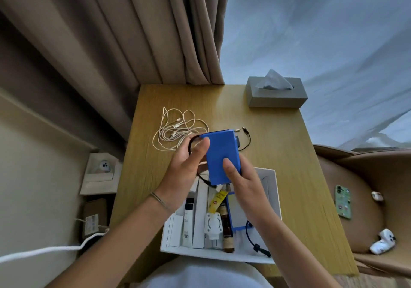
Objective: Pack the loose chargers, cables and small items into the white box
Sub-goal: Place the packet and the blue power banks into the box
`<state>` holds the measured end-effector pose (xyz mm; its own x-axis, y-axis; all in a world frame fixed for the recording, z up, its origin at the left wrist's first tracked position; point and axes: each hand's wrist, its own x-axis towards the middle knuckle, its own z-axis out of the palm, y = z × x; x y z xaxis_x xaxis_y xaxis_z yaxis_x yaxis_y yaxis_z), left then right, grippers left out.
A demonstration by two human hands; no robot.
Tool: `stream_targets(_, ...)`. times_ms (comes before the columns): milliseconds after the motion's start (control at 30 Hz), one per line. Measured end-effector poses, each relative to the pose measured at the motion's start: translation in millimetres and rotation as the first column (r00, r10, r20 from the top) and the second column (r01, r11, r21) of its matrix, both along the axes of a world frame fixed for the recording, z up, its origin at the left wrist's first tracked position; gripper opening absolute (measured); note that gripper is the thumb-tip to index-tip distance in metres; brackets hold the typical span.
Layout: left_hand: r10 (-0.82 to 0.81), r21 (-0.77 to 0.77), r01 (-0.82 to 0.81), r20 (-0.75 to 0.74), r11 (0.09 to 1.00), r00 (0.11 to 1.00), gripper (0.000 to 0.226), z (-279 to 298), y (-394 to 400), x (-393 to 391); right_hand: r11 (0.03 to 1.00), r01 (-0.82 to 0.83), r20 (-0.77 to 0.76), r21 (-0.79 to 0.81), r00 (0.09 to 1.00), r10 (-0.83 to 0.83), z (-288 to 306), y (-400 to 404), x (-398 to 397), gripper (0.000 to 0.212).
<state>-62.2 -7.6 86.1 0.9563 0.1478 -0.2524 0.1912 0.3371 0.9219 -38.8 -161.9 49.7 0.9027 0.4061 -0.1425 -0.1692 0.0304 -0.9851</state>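
I see both hands, left hand [185, 165] and right hand [242, 180], holding a box-shaped unit [222, 156] over the table [278, 154]. The open box [270, 195] lies under and behind the hands, toward me; a coiled cable [178, 127] beyond the left hand, a tissue box [277, 93] far beyond the right.

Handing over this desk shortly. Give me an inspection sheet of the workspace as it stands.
Surface: wooden table, bare on its right side.
Job's things: white box open, partly filled; blue block held above it.
Clutter: grey tissue box at the far corner.
Grippers: left hand and right hand both grip the block.
Cables: white cable tangle and black lead loose on the table.
Surroundings: curtain; chair holding a phone.
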Motion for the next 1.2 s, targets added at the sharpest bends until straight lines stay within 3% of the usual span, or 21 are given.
stream_targets(133, 0.136, -0.159, -0.167, -0.187, 0.973, 0.973, 0.048, -26.5, -31.2, -12.8, 0.997, -0.048, -0.120, -0.058, 0.992, 0.041, -17.6, -11.0, -21.6, 0.046)
stream_targets(233, 0.149, -0.211, -0.203, -0.247, 0.956, 0.957, 0.042, -41.7, -39.3, -17.7, 0.972, -0.234, -0.247, -0.028, 0.944, 0.220, -35.6, -30.6, -34.7, 0.065)
stream_targets(333, 0.148, -0.320, -0.263, -0.341, 0.910, 0.928, 0.038, -53.4, -35.3, -16.4, 0.895, -0.410, -0.265, -0.179, 0.896, 0.357, -48.7, -50.6, -44.2, 0.079)
stream_targets(400, 0.117, -0.370, -0.286, -0.417, 0.884, 0.901, 0.032, -61.3, -33.4, -16.3, 0.882, -0.423, -0.293, -0.207, 0.887, 0.356, -53.0, -54.3, -47.1, 0.067)
stream_targets(467, 0.071, -0.420, -0.297, -0.475, 0.857, 0.877, 0.028, -68.8, -32.8, -18.1, 0.875, -0.411, -0.310, -0.254, 0.892, 0.329, -53.5, -54.0, -45.1, 0.039)
stream_targets(533, 0.043, -0.444, -0.301, -0.503, 0.844, 0.863, 0.030, -75.6, -33.5, -18.8, 0.792, -0.462, -0.303, -0.400, 0.882, 0.362, -52.3, -55.4, -42.9, 0.015)
stream_targets(567, 0.043, -0.437, -0.304, -0.512, 0.846, 0.858, 0.033, -79.4, -34.3, -17.9, 0.735, -0.489, -0.304, -0.470, 0.871, 0.385, -52.1, -57.1, -42.1, 0.015)
stream_targets(667, 0.047, -0.391, -0.305, -0.547, 0.868, 0.836, 0.044, -93.0, -41.0, -13.8, 0.609, -0.483, -0.295, -0.629, 0.873, 0.388, -49.1, -66.8, -37.8, 0.027)
stream_targets(800, 0.031, -0.321, -0.268, -0.587, 0.908, 0.809, 0.044, -113.1, -53.0, -15.0, 0.453, -0.458, -0.278, -0.765, 0.869, 0.409, -49.3, -80.9, -31.0, 0.023)
stream_targets(900, 0.006, -0.201, -0.151, -0.582, 0.968, 0.813, 0.032, -125.3, -55.2, -20.5, 0.331, -0.528, -0.374, -0.782, 0.823, 0.429, -53.8, -85.9, -33.2, 0.017)
stream_targets(967, -0.021, -0.028, 0.006, -0.554, 1.000, 0.832, 0.024, -131.0, -52.8, -26.9, 0.263, -0.535, -0.388, -0.803, 0.804, 0.450, -56.7, -88.3, -34.8, 0.015)
stream_targets(1033, -0.085, 0.143, 0.191, -0.541, 0.971, 0.836, 0.025, -135.6, -51.0, -35.0, 0.220, -0.504, -0.358, -0.835, 0.802, 0.479, -59.5, -89.9, -34.7, 0.013)
stream_targets(1133, -0.171, 0.240, 0.353, -0.553, 0.904, 0.815, 0.029, -142.5, -54.2, -47.5, 0.192, -0.466, -0.324, -0.864, 0.806, 0.496, -63.5, -86.3, -35.2, 0.013)
stream_targets(1200, -0.202, 0.405, 0.439, -0.508, 0.802, 0.838, 0.032, -148.0, -57.6, -52.6, 0.190, -0.432, -0.292, -0.882, 0.815, 0.500, -66.3, -83.0, -36.4, 0.010)
